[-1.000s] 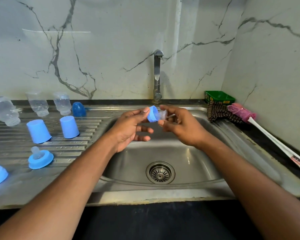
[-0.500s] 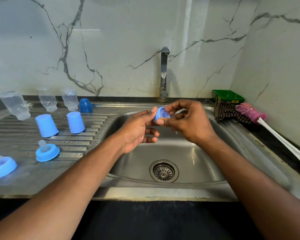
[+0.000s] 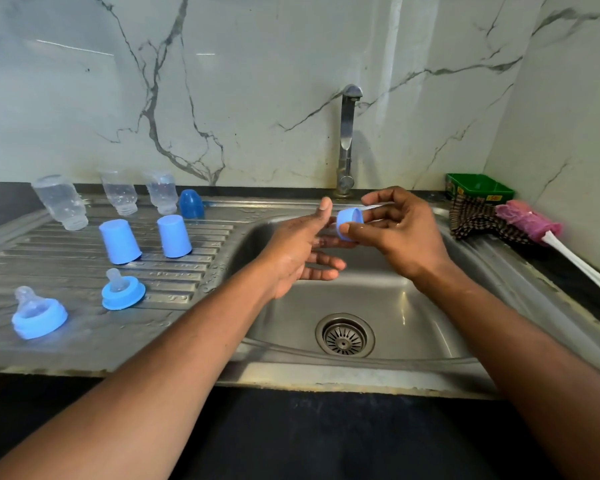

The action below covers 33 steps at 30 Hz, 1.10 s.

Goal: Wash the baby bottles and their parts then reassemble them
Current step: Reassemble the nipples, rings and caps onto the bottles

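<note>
My right hand [image 3: 402, 237] pinches a blue bottle collar [image 3: 350, 221] over the sink basin [image 3: 413, 306], thumb on its front rim. My left hand [image 3: 302, 247] is beside it on the left with fingers straight and thumb up, holding nothing. On the drainboard [image 3: 32, 258] three clear bottles stand upside down: one [image 3: 61, 202] at far left, one [image 3: 120, 192] in the middle, one [image 3: 161, 190] on the right. Two light blue caps [image 3: 119, 241] [image 3: 173, 236] and a darker blue cap [image 3: 191, 203] stand nearby. Two blue collars with teats [image 3: 123, 289] [image 3: 39, 313] lie nearer me.
The faucet [image 3: 347, 140] rises behind the basin, with no water running. The drain [image 3: 344, 336] sits in the basin floor. At the right are a green box [image 3: 478, 187], a checked cloth [image 3: 478, 220] and a pink bottle brush [image 3: 530, 220] with a long white handle.
My left hand has let go of the blue collar and opened beside it. My right hand now holds the collar alone, a little further right.
</note>
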Each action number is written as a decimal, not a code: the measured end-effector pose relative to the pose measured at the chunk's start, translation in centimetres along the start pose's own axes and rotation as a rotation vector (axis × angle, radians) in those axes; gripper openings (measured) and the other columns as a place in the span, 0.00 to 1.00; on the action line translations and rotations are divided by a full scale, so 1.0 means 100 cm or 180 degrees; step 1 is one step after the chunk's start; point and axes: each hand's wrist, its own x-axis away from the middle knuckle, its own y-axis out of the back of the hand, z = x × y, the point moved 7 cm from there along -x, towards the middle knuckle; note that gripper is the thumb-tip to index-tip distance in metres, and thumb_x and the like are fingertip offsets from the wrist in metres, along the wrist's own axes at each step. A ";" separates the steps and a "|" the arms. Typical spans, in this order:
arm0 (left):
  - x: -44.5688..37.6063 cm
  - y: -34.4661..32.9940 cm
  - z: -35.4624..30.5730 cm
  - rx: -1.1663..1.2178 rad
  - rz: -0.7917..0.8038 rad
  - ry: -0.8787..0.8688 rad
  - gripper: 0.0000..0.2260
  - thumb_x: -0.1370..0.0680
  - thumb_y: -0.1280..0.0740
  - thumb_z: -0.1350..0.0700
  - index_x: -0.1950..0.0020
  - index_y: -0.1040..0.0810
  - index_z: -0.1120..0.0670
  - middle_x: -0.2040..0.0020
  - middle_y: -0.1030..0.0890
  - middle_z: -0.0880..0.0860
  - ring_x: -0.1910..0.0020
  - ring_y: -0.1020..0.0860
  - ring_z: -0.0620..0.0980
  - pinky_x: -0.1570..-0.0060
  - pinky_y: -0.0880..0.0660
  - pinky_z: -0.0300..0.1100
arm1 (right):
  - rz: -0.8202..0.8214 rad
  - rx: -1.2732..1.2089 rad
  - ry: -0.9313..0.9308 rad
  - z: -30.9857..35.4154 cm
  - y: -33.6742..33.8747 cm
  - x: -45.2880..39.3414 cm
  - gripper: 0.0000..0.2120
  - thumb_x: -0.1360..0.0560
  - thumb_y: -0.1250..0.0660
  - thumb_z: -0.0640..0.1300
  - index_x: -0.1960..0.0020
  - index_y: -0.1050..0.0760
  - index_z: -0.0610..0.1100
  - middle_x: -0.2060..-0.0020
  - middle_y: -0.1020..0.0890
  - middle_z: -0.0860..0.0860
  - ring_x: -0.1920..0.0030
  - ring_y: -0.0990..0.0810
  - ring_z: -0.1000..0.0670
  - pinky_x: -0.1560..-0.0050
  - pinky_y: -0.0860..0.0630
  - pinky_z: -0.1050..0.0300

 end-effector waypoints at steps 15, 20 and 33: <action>-0.008 0.017 -0.003 -0.0430 -0.0894 -0.0111 0.08 0.16 0.40 0.57 0.50 0.22 0.56 0.60 0.18 0.55 0.68 0.20 0.50 0.70 0.21 0.42 | -0.0250 0.1091 0.0686 0.023 -0.021 0.009 0.16 0.40 0.19 0.48 0.55 0.17 0.45 0.63 0.17 0.51 0.64 0.18 0.53 0.62 0.19 0.57; -0.003 0.021 -0.001 -0.0188 -0.0901 0.0033 0.08 0.18 0.39 0.60 0.50 0.20 0.56 0.64 0.18 0.53 0.72 0.20 0.48 0.70 0.21 0.42 | 0.0068 0.1699 0.1406 0.036 -0.038 0.013 0.18 0.39 0.20 0.47 0.51 0.17 0.43 0.59 0.21 0.51 0.62 0.22 0.54 0.62 0.22 0.58; 0.000 0.013 -0.006 -0.0027 -0.0284 -0.0271 0.04 0.24 0.29 0.53 0.56 0.19 0.52 0.65 0.17 0.49 0.68 0.21 0.45 0.73 0.26 0.36 | 0.0325 -0.0032 0.0181 0.001 -0.012 0.004 0.24 0.43 0.18 0.48 0.52 0.21 0.40 0.58 0.14 0.44 0.59 0.16 0.47 0.51 0.17 0.45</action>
